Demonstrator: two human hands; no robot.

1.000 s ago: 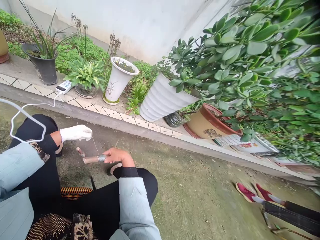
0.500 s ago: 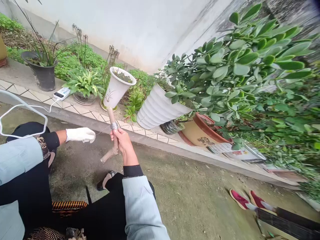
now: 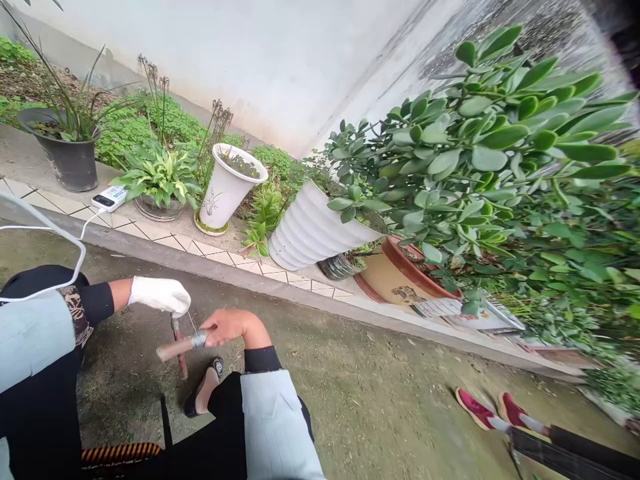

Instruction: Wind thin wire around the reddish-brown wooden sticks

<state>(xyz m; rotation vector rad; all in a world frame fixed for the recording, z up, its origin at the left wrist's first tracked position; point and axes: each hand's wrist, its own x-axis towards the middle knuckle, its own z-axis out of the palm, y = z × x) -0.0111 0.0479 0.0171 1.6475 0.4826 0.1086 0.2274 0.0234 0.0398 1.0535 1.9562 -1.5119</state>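
Note:
My left hand, in a white glove, is closed with its fingertips down. A thin wire runs from these fingers to a grey wound band on a forked wooden stick. My right hand, bare, grips this stick beside the band. One end of the wood points left and is blurred by motion. A reddish-brown arm of wood slants down behind it, its top just under the glove. Whether the glove touches this arm, I cannot tell.
Potted plants line a tiled ledge, among them a white pot and a ribbed white planter. A white device with a cable lies there. Another person's red shoes are at right. A striped orange-black thing shows between my legs.
My right hand first turned the stick upright and raised it, then lowered and tilted it back to the left. The gloved hand stayed at left, the wire still between it and the stick.

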